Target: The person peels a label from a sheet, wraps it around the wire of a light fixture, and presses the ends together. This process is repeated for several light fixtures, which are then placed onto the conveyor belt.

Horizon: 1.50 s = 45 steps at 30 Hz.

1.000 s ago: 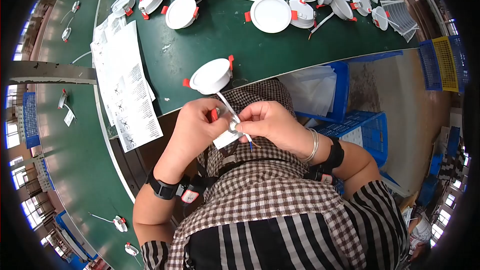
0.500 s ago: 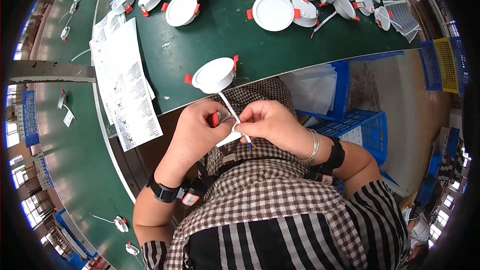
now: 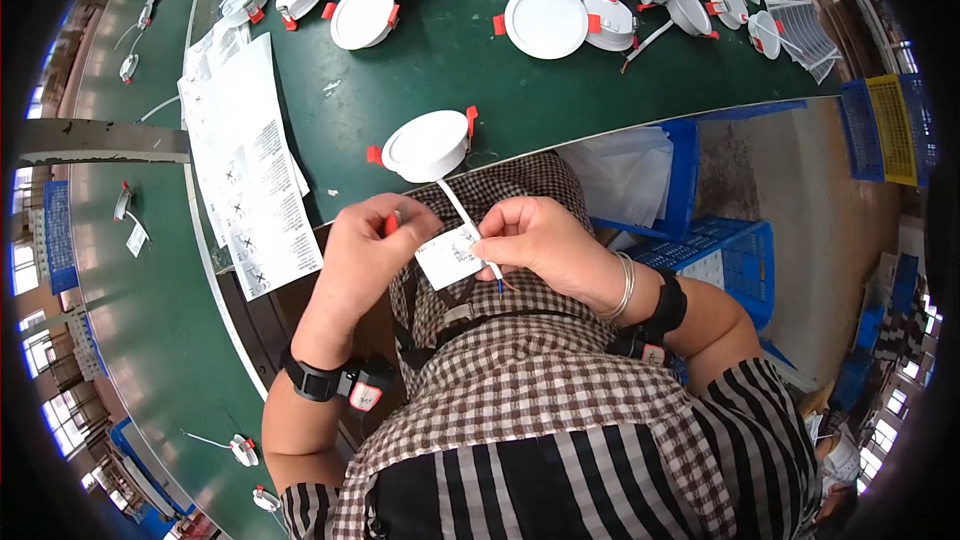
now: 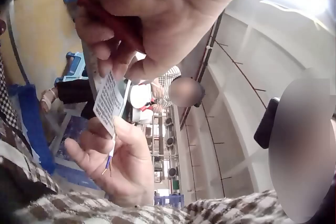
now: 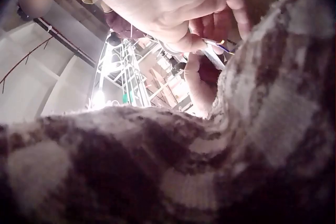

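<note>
A round white downlight (image 3: 427,146) with red clips lies near the table's front edge. Its white cable (image 3: 460,208) runs toward me and ends in bare blue and brown wires. My right hand (image 3: 545,245) pinches this cable near its end, together with a white printed label (image 3: 448,259) on it. My left hand (image 3: 372,245) is just left of the label, its fingers curled round a red stick-like thing (image 4: 113,24), most of it hidden in the palm. In the left wrist view, the left fingertips are right at the label's upper edge.
Several more downlights (image 3: 547,22) crowd the far side of the green table (image 3: 330,140). Printed label sheets (image 3: 240,170) lie at left. Blue crates (image 3: 740,260) stand at right below the table edge. Another green table (image 3: 150,340) along the left holds a few downlights.
My left hand has moved left, away from the cable, and the label's printed face now shows more fully. The right hand stays on the cable.
</note>
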Each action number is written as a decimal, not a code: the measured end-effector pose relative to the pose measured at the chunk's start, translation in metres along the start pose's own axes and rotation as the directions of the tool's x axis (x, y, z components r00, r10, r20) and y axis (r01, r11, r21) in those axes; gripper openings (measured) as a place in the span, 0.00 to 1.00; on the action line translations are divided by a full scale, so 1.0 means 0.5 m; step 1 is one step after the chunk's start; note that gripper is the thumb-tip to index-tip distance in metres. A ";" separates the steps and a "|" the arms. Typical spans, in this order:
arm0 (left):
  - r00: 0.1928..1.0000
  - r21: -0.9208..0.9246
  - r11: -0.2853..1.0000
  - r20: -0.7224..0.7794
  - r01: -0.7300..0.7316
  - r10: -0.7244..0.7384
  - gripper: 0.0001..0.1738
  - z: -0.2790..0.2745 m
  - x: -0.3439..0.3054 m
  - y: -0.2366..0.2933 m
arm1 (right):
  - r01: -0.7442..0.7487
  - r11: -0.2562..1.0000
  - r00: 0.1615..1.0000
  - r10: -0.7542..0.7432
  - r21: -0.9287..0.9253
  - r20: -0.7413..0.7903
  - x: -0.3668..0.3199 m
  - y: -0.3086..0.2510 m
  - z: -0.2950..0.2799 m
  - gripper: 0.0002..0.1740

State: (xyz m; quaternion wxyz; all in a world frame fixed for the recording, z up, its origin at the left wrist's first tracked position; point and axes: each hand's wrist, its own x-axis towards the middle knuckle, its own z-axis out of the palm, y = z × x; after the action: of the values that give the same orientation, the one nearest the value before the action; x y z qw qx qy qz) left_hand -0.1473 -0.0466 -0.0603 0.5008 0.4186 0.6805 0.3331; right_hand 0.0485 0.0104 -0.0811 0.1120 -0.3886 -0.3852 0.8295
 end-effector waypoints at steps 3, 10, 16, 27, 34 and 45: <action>0.988 0.094 0.984 0.040 -0.152 0.149 0.05 0.021 -0.006 0.012 | 0.010 0.999 1.000 -0.009 -0.048 0.025 0.000 -0.002 -0.001 0.06; 0.968 0.319 0.915 0.030 -0.245 0.249 0.05 0.034 -0.002 0.009 | 0.007 0.998 0.999 -0.004 -0.058 0.047 -0.002 -0.004 0.009 0.05; 0.999 0.127 0.991 -0.034 -0.031 0.036 0.09 0.028 0.010 -0.023 | 0.008 0.999 0.999 -0.005 -0.050 0.051 0.006 0.007 0.002 0.06; 0.955 0.127 0.947 0.015 -0.295 0.296 0.08 0.030 -0.004 -0.010 | -0.006 0.999 0.999 0.008 -0.034 0.054 0.004 0.004 0.003 0.06; 0.966 0.347 0.906 0.004 -0.243 0.257 0.07 0.036 -0.008 0.004 | -0.008 1.000 0.998 0.008 -0.002 0.065 0.008 0.014 0.007 0.06; 0.997 -0.079 0.994 0.008 0.078 -0.077 0.08 -0.003 0.002 -0.017 | -0.039 0.998 0.999 0.038 0.043 0.036 0.008 0.011 0.005 0.06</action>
State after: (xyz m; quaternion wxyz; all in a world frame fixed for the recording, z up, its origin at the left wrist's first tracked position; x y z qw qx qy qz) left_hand -0.1510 -0.0494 -0.0678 0.5311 0.3724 0.6813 0.3392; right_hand 0.0448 0.0072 -0.0862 0.0978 -0.3787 -0.3613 0.8465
